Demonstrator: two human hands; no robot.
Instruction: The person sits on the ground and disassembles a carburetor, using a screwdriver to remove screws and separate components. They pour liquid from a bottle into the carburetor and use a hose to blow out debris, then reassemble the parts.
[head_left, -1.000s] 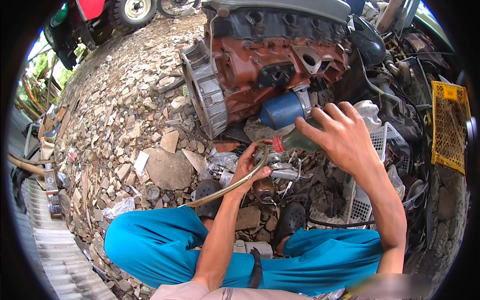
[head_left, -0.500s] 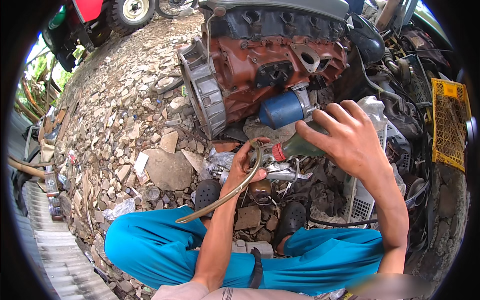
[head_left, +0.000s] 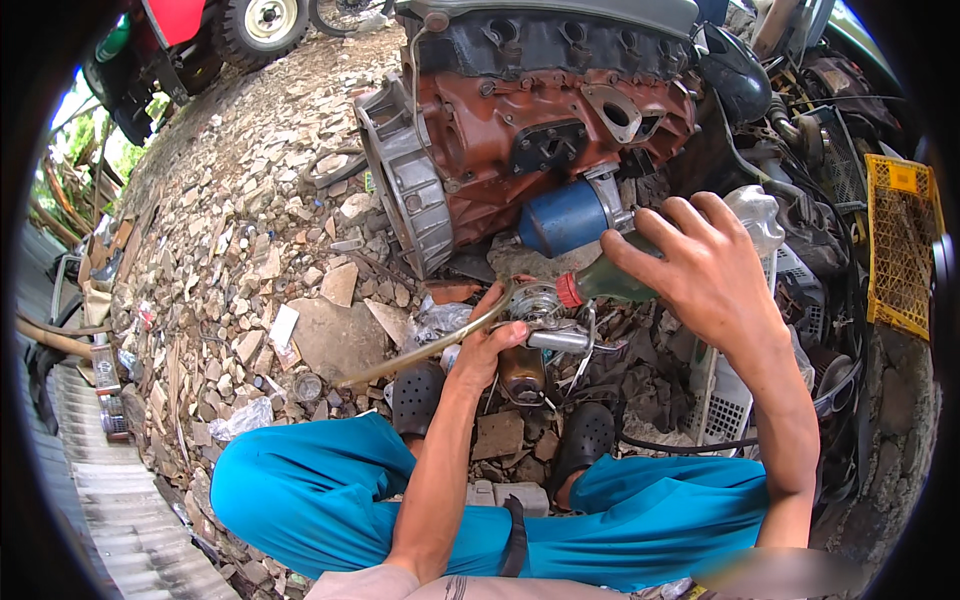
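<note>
My right hand [head_left: 700,265] is closed around a clear plastic bottle [head_left: 615,275] with dark greenish contents. The bottle lies nearly level, its red-capped neck [head_left: 569,290] pointing left; whether the cap is pierced or open I cannot tell. In my left hand [head_left: 487,345] is a silvery metal part [head_left: 560,337] with an amber, see-through bowl [head_left: 522,375] below it. The red cap is close to the top of this part, slightly to its right. A pale flexible hose [head_left: 420,355] curves over my left hand and sticks out to the left.
A large rust-red engine block [head_left: 500,140] with a blue cylindrical filter [head_left: 562,218] stands just beyond my hands. Broken stones [head_left: 250,200] cover the ground at left. A yellow crate [head_left: 900,240] and a white crate [head_left: 720,410] stand at right. My knees flank the work.
The bottle's neck has shifted slightly right and up, away from the metal part. The hose's free end has swung up and left. Both hands keep their holds.
</note>
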